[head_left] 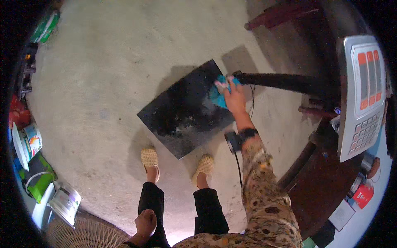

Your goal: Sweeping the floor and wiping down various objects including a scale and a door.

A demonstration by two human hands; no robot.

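Note:
A dark rectangular panel or low tabletop (183,111) lies before me, set at an angle above the concrete floor. Its surface is glossy black at the far side, with pale, dusty smears towards the corner nearest my feet. My right hand (235,96) grips a crumpled blue cloth (218,97) with pink and white parts, pressed against the panel's right side. On that wrist sits a black strap with a small device (232,142), from which a cable runs down. Down at my left leg, my left hand (145,222) rests with its fingers curled in, holding nothing that I can see.
A dark wooden leg (276,80) reaches close to the cloth. To the right, a weighing scale with a keypad (361,99) stands above a brown wooden surface (325,186). Plastic tubs (65,201) and bags line the left side, near a wicker piece (86,232). Below are my woven shoes (149,158).

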